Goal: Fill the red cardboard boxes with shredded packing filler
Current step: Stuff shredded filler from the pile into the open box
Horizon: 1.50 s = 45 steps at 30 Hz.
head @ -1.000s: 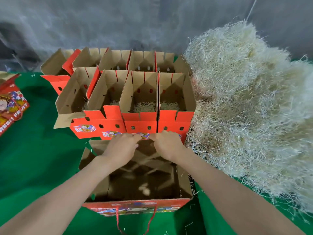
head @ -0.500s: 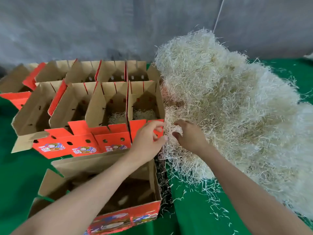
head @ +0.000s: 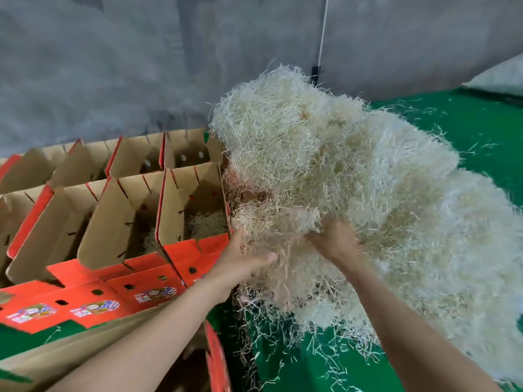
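Hands | our left hand [head: 240, 267] and right hand [head: 336, 241] clutch a filler [head: 353, 176] clump at centre | empty box [head: 216, 360] lies lower left, nearer our left hand

Both hands are in the near edge of a big pale pile of shredded filler [head: 353, 179] that lies on the green surface [head: 467, 128]. The left hand [head: 240, 264] cups a clump from the side, thumb out; the right hand [head: 336, 241] is pushed in, its fingers buried in strands. Just left of the pile stand rows of open red boxes [head: 158, 281] — the nearest row shows some filler inside. One more open box [head: 216, 360] sits under the left forearm. Loose strands litter the green — a grey wall [head: 113, 66] stands behind.
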Each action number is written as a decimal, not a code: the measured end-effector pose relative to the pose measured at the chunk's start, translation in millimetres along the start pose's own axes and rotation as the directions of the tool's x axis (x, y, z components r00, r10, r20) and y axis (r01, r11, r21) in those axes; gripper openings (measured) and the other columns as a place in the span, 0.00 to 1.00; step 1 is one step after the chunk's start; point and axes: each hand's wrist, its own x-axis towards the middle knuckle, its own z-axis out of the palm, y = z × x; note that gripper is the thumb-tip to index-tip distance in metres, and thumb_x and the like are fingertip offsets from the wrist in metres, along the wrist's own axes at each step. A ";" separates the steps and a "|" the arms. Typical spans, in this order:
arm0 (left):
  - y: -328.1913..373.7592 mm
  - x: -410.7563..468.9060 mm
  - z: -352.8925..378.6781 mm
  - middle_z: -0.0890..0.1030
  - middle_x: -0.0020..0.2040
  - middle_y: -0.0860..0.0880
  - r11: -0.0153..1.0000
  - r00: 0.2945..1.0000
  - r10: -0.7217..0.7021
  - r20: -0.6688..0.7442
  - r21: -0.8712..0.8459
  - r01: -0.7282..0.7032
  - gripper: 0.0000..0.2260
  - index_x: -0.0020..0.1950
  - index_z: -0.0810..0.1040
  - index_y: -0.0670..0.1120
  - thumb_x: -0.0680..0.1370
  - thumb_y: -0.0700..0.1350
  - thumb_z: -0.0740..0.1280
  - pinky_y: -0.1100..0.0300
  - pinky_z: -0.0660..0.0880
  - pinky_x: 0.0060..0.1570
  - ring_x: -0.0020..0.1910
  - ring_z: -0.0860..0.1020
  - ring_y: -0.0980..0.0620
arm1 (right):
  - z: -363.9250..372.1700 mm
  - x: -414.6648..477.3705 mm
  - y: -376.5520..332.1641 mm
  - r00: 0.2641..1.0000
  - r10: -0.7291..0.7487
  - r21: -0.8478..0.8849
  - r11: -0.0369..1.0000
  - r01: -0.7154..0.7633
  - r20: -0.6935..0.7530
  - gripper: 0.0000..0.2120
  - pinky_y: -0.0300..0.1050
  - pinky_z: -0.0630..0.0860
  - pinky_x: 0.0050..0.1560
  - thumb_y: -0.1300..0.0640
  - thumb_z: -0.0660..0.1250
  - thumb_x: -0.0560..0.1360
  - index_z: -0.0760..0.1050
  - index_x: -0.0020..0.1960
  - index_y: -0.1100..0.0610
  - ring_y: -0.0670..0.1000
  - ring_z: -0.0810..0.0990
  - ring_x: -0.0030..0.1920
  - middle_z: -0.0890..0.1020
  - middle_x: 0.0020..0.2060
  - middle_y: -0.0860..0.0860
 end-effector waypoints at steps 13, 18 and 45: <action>49.0 50.9 15.1 0.81 0.41 0.43 0.851 0.972 -0.232 -0.028 -0.490 0.189 0.15 0.54 0.78 0.39 0.69 0.42 0.72 0.51 0.79 0.43 0.36 0.79 0.46 | -68.3 -23.4 -83.2 0.950 -0.306 0.512 0.827 0.233 0.063 0.17 0.29 0.75 0.36 0.65 0.65 0.73 0.72 0.60 0.55 0.37 0.77 0.38 0.74 0.46 0.41; 35.2 48.4 -21.1 0.72 0.66 0.37 0.885 0.954 -0.267 -0.135 -0.425 0.188 0.21 0.58 0.77 0.40 0.65 0.38 0.70 0.39 0.69 0.62 0.63 0.71 0.35 | -100.5 14.8 -46.1 0.929 -0.327 -0.196 0.936 0.292 -0.175 0.42 0.57 0.48 0.71 0.58 0.71 0.67 0.51 0.73 0.43 0.56 0.48 0.74 0.51 0.74 0.50; 61.1 23.4 18.5 0.53 0.75 0.59 0.889 0.889 0.455 -0.055 -0.033 -0.457 0.58 0.72 0.41 0.67 0.57 0.54 0.81 0.55 0.58 0.70 0.73 0.57 0.57 | -108.1 7.9 -105.0 0.907 -0.352 -0.096 0.936 0.339 -0.231 0.27 0.51 0.77 0.50 0.69 0.66 0.67 0.69 0.64 0.53 0.55 0.76 0.51 0.76 0.55 0.55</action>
